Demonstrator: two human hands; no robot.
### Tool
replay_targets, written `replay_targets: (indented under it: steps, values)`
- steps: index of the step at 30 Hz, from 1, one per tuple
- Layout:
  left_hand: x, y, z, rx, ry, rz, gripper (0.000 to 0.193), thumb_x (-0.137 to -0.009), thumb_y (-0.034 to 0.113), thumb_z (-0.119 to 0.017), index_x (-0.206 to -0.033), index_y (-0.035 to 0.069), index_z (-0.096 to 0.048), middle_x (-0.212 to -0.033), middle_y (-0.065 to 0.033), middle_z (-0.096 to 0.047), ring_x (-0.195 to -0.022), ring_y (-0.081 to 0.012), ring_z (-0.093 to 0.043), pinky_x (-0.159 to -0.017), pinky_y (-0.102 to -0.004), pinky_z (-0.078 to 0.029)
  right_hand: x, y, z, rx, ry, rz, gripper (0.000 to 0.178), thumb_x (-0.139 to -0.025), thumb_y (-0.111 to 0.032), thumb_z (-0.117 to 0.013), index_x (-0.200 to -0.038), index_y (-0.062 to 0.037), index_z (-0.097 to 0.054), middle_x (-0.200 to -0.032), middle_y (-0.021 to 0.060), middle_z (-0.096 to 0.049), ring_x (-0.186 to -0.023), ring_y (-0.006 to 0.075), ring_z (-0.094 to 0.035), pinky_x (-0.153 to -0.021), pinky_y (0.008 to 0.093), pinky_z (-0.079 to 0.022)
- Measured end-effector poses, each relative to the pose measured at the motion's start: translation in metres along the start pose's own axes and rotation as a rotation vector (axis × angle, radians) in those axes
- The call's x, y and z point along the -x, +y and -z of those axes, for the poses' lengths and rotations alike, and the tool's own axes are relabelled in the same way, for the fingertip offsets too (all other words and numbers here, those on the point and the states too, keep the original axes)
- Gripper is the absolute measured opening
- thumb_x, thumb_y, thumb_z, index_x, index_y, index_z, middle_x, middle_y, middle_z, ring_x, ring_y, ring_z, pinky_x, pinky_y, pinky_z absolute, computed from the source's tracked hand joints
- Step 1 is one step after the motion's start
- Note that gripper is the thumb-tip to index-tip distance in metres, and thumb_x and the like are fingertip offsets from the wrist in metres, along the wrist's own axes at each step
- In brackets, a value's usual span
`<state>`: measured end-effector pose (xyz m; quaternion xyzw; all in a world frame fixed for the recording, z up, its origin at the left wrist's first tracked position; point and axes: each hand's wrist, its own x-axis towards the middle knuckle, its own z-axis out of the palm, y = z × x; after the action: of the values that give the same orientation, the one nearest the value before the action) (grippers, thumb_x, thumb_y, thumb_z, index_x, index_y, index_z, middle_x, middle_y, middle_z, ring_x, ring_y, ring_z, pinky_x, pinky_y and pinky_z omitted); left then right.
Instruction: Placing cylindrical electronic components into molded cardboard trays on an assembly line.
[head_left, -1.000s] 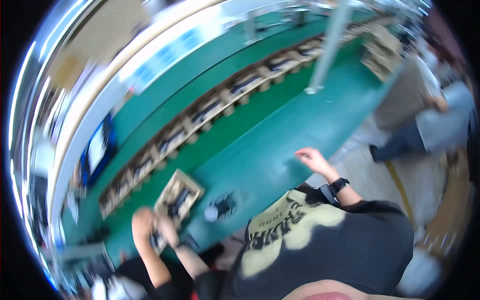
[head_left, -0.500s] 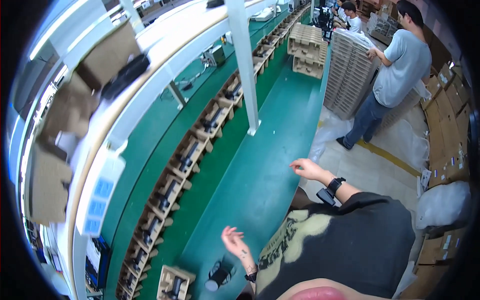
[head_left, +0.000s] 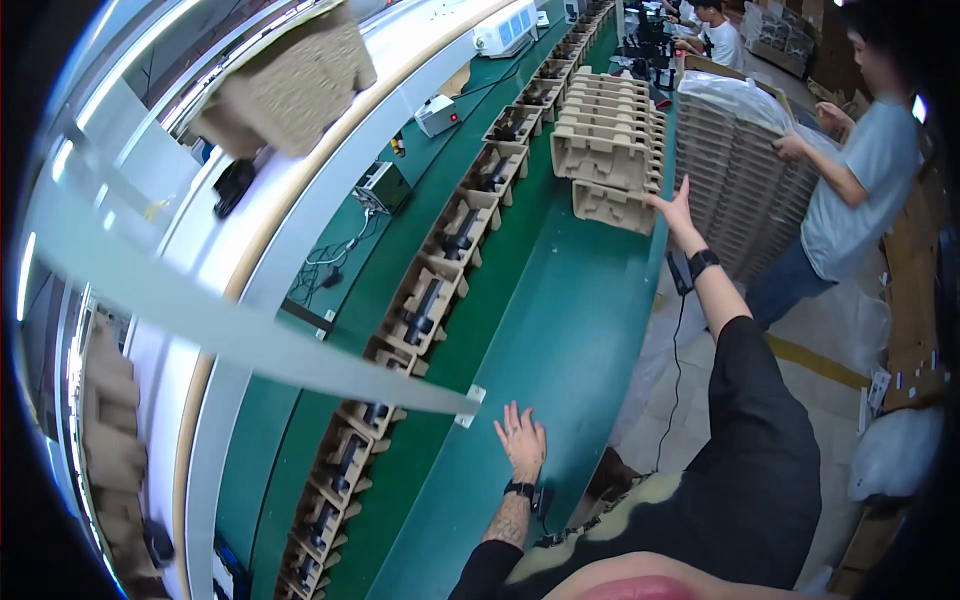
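My right hand (head_left: 674,212) is stretched far forward, its thumb at the near corner of the lowest moulded-pulp tray (head_left: 612,206). Its fingers are spread, and it seems to touch the tray without a closed grip. More of these brown trays (head_left: 603,150) are stacked above and behind that one on the green bench (head_left: 560,330). My left hand (head_left: 522,442) hovers over or rests on the bench, palm down, fingers apart, holding nothing. Each of my wrists wears a black band with a small device.
Left of the bench runs a long row of pulp trays (head_left: 425,305) holding black parts. A white post (head_left: 300,350) crosses to the bench. Beyond my right arm, a person (head_left: 865,180) handles a tall stack of trays (head_left: 735,170) under plastic. Small boxed devices (head_left: 436,117) stand behind the row.
My right hand has reached forward to the stacked trays. My left hand has moved forward and right over the bench. The view has shifted, and the black object near my left hand is out of sight.
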<state>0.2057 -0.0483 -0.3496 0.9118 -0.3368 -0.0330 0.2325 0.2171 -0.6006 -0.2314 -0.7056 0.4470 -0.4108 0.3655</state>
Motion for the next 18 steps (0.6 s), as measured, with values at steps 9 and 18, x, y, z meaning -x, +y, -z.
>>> replay_targets:
  steps: [9, 18]
  values:
    - [-0.061, 0.015, 0.000, -0.052, -0.052, 0.041, 0.034, -0.084, 0.021, -0.055, -0.117, 0.011, -0.053, -0.145, -0.0155, -0.034, -0.138, -0.0322, -0.025, -0.113, -0.0547, -0.012, -0.101, -0.043, -0.067, -0.101, -0.022, 0.304, 0.078, -0.076, -0.007, -0.068, -0.145, -0.0099, -0.030, -0.136, 0.0199, -0.046, -0.122, 0.0274, -0.049, -0.100, 0.0343, -0.039]
    - [-0.063, 0.018, -0.001, -0.030, -0.041, 0.024, 0.032, -0.084, 0.022, -0.056, -0.114, 0.012, -0.055, -0.145, -0.0141, -0.034, -0.138, -0.0310, -0.025, -0.113, -0.0541, -0.011, -0.120, -0.071, 0.000, -0.550, 0.074, 0.217, 0.042, -0.082, 0.003, -0.053, -0.124, -0.0022, -0.058, -0.121, 0.0113, -0.061, -0.113, 0.0182, -0.055, -0.096, 0.0279, -0.040]
